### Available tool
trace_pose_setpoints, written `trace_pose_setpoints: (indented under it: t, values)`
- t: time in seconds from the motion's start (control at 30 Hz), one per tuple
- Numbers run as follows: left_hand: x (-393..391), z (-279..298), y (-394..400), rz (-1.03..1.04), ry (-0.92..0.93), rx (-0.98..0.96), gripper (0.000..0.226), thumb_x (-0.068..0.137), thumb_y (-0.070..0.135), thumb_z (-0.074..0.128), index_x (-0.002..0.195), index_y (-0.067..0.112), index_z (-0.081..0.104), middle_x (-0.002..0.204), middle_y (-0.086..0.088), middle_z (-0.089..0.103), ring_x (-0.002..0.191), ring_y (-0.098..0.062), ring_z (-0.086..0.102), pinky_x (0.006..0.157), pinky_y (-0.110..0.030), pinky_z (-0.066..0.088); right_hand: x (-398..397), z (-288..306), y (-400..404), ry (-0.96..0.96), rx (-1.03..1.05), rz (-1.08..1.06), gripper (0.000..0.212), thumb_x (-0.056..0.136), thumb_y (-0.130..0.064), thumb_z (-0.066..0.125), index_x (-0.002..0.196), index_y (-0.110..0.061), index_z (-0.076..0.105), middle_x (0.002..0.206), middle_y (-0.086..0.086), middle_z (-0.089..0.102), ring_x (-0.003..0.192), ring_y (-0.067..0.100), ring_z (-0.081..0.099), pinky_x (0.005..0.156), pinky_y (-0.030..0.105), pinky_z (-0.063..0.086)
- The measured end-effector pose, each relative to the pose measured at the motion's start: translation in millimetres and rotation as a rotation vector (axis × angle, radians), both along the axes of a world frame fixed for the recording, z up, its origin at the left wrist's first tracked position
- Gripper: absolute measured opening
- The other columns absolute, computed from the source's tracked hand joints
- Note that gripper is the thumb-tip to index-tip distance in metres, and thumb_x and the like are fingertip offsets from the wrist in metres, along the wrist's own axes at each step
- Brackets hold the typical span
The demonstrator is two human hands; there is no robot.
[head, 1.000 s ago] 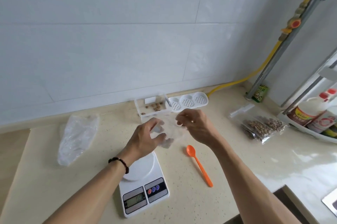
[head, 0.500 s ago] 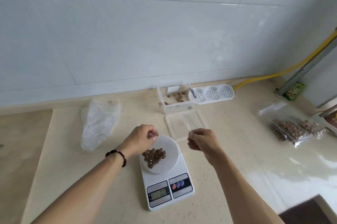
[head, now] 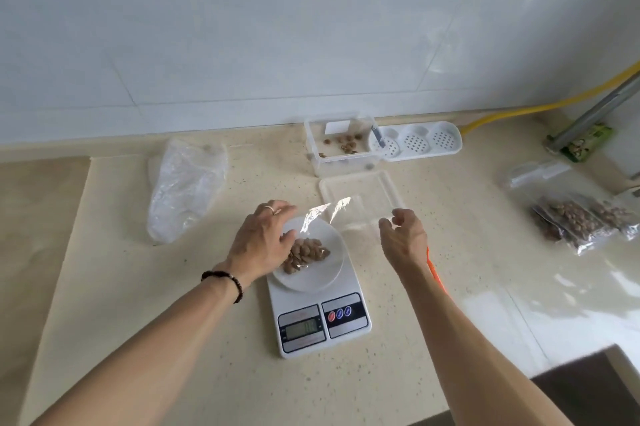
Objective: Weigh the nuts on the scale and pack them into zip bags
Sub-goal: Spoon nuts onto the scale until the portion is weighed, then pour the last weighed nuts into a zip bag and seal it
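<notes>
1. A heap of nuts (head: 305, 254) lies on the round white plate of the scale (head: 320, 311), which stands near the front of the worktop (head: 114, 304). Its display is lit, but the digits are too blurred to read.
2. The step in hand looks to be opening an empty zip bag (head: 341, 216), held in the air just above the far edge of the scale plate.
3. The left hand (head: 261, 240) hovers over the plate, its fingers (head: 282, 209) pinching the bag's left edge.
4. The right hand (head: 403, 238) holds the bag's right edge, with its fingers (head: 394, 217) curled narrowly round the film.
5. To do this well, I judge each hand should take one lip only, so that the mouth parts rather than the whole bag stretching flat.
6. The clear film is slippery and shows only as glare, so the lips are better found by feel at the zip strip.
7. Keep the bag off the plate, or its touch may disturb the reading.
8. A few nuts remain in the clear box (head: 341, 145) by the wall, with its lid (head: 362, 197) lying flat before it.
9. Filled bags (head: 581, 221) lie well apart to the right, and a crumpled plastic bag (head: 185, 186) lies to the left.
</notes>
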State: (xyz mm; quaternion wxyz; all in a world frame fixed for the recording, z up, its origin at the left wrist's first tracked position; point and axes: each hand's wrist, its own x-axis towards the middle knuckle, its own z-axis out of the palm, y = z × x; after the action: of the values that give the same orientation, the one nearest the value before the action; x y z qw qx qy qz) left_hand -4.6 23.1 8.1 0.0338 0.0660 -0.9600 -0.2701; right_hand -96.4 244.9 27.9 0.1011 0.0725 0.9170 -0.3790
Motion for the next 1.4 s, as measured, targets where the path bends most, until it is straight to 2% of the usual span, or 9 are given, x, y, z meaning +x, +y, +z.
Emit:
trace_pose_setpoints:
  t: [0.13, 0.23, 0.4, 0.6, 0.67, 0.87, 1.0, 1.17, 1.4]
  values:
    - [42, -5, 11, 0.039, 0.012, -0.126, 0.052, 0.097, 0.030, 0.051, 0.143, 0.007, 0.042, 0.148, -0.014, 0.040, 0.137, -0.029, 0.037, 0.114, -0.041, 0.031, 24, 3, 5, 0.293, 0.197, 0.296, 0.041, 0.096, -0.027, 0.054, 0.133, -0.010, 0.052, 0.137, 0.012, 0.053, 0.125, 0.031, 0.046, 0.099, 0.043, 0.040]
    - [78, -13, 25, 0.083, -0.077, -0.219, 0.065, 0.098, 0.048, 0.033, 0.151, 0.010, 0.026, 0.157, -0.013, 0.026, 0.147, -0.027, 0.016, 0.120, -0.045, 0.014, 47, 10, 9, 0.401, 0.351, 0.563, 0.053, 0.099, -0.037, 0.045, 0.146, -0.014, 0.038, 0.155, 0.007, 0.033, 0.144, 0.027, 0.026, 0.113, 0.045, 0.028]
    - [129, -27, 54, 0.155, -0.221, -0.271, 0.086, 0.084, 0.062, -0.003, 0.154, 0.013, 0.000, 0.162, -0.007, -0.001, 0.149, -0.024, -0.007, 0.120, -0.049, 0.000, 79, 16, 17, 0.391, 0.499, 0.827, 0.066, 0.102, -0.045, 0.028, 0.156, -0.014, 0.004, 0.164, 0.003, -0.003, 0.150, 0.020, -0.009, 0.120, 0.038, -0.004]
    - [166, -35, 74, 0.210, -0.245, -0.288, 0.096, 0.075, 0.073, -0.024, 0.151, 0.016, -0.011, 0.162, -0.005, -0.005, 0.149, -0.023, -0.012, 0.119, -0.051, -0.002, 101, 9, 28, 0.406, 0.558, 0.903, 0.065, 0.103, -0.046, 0.023, 0.155, -0.017, -0.003, 0.162, 0.001, -0.014, 0.148, 0.020, -0.019, 0.121, 0.043, -0.006]
    - [171, -33, 77, 0.219, -0.250, -0.301, 0.093, 0.071, 0.071, -0.030, 0.147, 0.018, -0.019, 0.161, -0.004, -0.011, 0.148, -0.022, -0.016, 0.118, -0.049, -0.006, 105, 9, 30, 0.406, 0.554, 0.900, 0.065, 0.103, -0.046, 0.022, 0.155, -0.018, -0.003, 0.162, 0.001, -0.016, 0.147, 0.021, -0.020, 0.121, 0.044, -0.008]
    - [178, -29, 82, 0.234, -0.206, -0.301, 0.098, 0.076, 0.071, -0.026, 0.153, 0.015, -0.006, 0.162, -0.007, -0.004, 0.148, -0.023, -0.012, 0.119, -0.050, -0.005, 109, 10, 36, 0.420, 0.538, 0.891, 0.064, 0.103, -0.047, 0.020, 0.155, -0.018, -0.003, 0.161, 0.002, -0.016, 0.148, 0.021, -0.020, 0.119, 0.042, -0.011]
    - [176, -25, 84, 0.232, -0.205, -0.316, 0.090, 0.075, 0.071, -0.026, 0.147, 0.017, -0.017, 0.161, -0.006, -0.010, 0.145, -0.021, -0.019, 0.117, -0.047, -0.010, 106, 8, 40, 0.402, 0.538, 0.885, 0.070, 0.095, -0.053, 0.009, 0.155, -0.018, 0.000, 0.162, 0.003, -0.014, 0.148, 0.021, -0.018, 0.119, 0.042, -0.010]
    - [160, -10, 81, 0.221, -0.172, -0.317, 0.086, 0.084, 0.066, -0.007, 0.153, 0.015, -0.006, 0.162, -0.008, -0.005, 0.148, -0.022, -0.014, 0.116, -0.046, -0.012, 98, 13, 42, 0.386, 0.458, 0.835, 0.078, 0.090, -0.060, 0.001, 0.156, -0.019, 0.007, 0.163, 0.003, -0.008, 0.149, 0.020, -0.013, 0.117, 0.039, -0.010]
    - [87, 8, 65, 0.141, -0.117, -0.257, 0.082, 0.088, 0.062, 0.002, 0.155, 0.014, 0.007, 0.162, -0.008, 0.008, 0.150, -0.023, -0.004, 0.120, -0.049, -0.004, 63, 13, 37, 0.218, 0.243, 0.561, 0.059, 0.101, -0.040, 0.039, 0.151, -0.013, 0.023, 0.160, 0.013, 0.018, 0.145, 0.032, 0.022, 0.118, 0.048, 0.022]
